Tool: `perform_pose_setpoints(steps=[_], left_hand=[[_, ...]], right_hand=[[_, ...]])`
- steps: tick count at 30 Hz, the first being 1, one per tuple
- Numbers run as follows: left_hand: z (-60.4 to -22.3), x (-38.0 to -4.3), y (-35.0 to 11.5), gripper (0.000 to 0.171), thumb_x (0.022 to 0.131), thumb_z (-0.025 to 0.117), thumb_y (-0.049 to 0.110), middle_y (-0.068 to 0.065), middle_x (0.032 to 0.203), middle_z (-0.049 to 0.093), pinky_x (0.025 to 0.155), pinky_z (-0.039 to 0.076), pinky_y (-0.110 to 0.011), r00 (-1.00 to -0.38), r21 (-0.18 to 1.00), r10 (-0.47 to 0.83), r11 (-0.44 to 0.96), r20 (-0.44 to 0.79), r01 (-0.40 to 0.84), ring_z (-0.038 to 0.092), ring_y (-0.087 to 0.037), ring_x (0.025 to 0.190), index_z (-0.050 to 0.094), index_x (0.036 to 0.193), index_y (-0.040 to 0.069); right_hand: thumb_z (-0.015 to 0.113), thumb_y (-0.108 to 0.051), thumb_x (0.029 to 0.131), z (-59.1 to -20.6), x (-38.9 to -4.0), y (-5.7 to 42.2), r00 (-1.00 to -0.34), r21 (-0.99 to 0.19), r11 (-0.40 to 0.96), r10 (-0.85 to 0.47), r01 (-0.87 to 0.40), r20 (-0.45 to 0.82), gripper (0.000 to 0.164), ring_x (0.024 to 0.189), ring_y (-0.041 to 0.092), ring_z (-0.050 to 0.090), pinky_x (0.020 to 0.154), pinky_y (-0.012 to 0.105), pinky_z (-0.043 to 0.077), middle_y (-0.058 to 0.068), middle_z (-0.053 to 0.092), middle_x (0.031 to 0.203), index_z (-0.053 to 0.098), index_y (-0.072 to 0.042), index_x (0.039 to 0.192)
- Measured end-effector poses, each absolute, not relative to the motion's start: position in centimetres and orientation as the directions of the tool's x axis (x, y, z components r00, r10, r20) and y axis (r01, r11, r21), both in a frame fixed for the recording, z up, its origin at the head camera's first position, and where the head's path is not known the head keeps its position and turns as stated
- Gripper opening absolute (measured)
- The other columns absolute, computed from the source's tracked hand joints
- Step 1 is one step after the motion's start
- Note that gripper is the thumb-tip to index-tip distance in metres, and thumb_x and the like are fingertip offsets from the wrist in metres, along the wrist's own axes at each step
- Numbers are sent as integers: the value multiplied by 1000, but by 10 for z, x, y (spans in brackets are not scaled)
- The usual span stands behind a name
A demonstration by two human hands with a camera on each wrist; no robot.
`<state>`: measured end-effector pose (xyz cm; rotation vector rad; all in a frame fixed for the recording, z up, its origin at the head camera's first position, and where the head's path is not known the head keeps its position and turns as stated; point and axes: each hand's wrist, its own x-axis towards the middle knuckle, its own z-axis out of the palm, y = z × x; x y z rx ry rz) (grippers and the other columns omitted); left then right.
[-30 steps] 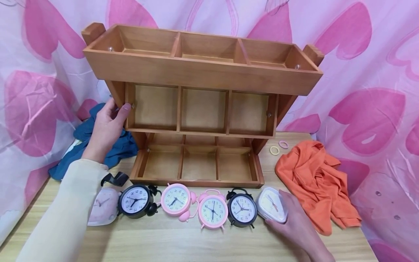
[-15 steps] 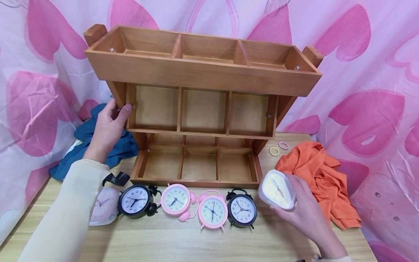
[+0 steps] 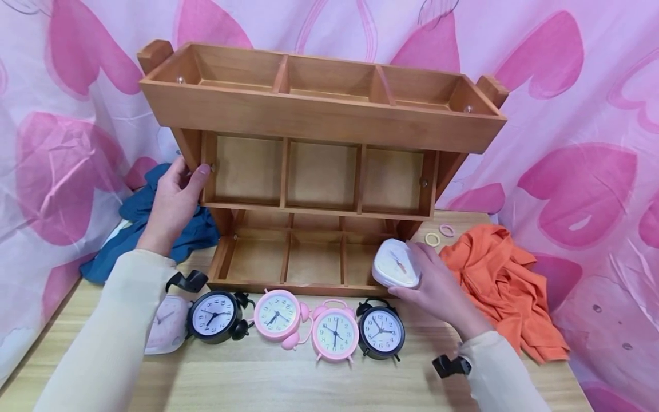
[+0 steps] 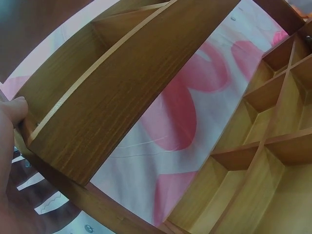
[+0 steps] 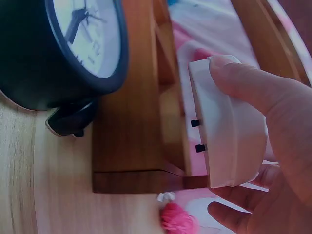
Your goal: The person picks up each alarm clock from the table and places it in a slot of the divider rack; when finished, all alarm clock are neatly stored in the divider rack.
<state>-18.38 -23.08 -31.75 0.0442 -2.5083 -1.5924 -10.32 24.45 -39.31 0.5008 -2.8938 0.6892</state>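
My right hand [image 3: 437, 280] holds a small white alarm clock [image 3: 395, 264] by its right side, face up, in front of the lower right compartment of the wooden shelf rack [image 3: 319, 117]. In the right wrist view, the thumb lies on the white clock's casing [image 5: 226, 131], and two black knobs stick out of its back. My left hand [image 3: 177, 191] grips the rack's left side at the middle tier, thumb in front. The left wrist view shows that thumb hooked over the tray's end, fingers around the side.
Along the rack's front stand a black clock [image 3: 212, 316], a pink clock [image 3: 278, 315], another pink clock [image 3: 335, 335] and another black clock [image 3: 381, 330]. A pale clock [image 3: 167, 326] is partly behind the left sleeve. Blue cloth [image 3: 195, 234], orange cloth [image 3: 499, 280] and two hair ties [image 3: 432, 239] flank the rack.
My right hand has lifted the white clock from the table at the row's right end and carried it up and left to the lower tier. The left hand keeps its grip.
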Motion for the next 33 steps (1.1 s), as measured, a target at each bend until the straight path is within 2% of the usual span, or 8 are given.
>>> perform_pose_setpoints(steps=[5,11,17,23,28,33], left_hand=[[-319,-182,-231,62,98,41,60,6,162,28,112,34,-60,-984,898,-116,435,133,70,32,-34,147,22,154,42],[-319,-182,-231,62,98,41,60,7,162,28,112,33,-60,-983,899,-123,431,138,72,31,-33,147,22,154,43],[-319,-182,-230,62,98,41,61,6,162,28,113,33,-60,-982,899,-127,433,136,69,32,-33,147,22,154,43],[-319,-182,-229,62,97,41,61,6,162,28,112,33,-60,-983,899,-128,432,134,67,32,-33,147,22,154,43],[-320,-182,-229,62,98,41,61,7,162,29,111,34,-61,-982,900,-132,431,136,67,32,-33,146,22,154,43],[-321,-182,-229,62,98,41,61,7,162,28,111,34,-61,-981,899,-133,432,138,68,32,-33,147,22,154,43]], right_hand=[[85,-44,73,-400,-121,238,-916,-392,828,-370,-402,158,98,119,33,52,100,53,48,20,44,143,39,0,148],[83,-43,72,-405,-136,238,-883,-343,815,-448,-467,137,91,129,36,46,101,59,43,21,48,143,46,0,143],[83,-37,64,-404,-148,233,-853,-329,792,-513,-514,95,92,126,35,49,99,58,42,20,49,141,48,-1,141],[86,-35,67,-403,-156,228,-833,-379,765,-553,-521,28,87,121,33,53,104,53,45,19,48,142,51,0,139],[86,-30,69,-403,-159,229,-812,-411,733,-583,-542,32,72,114,30,56,98,51,48,17,51,136,59,-4,130],[83,-29,71,-404,-159,230,-800,-436,722,-600,-537,-6,67,117,28,53,91,48,42,15,51,136,59,-7,130]])
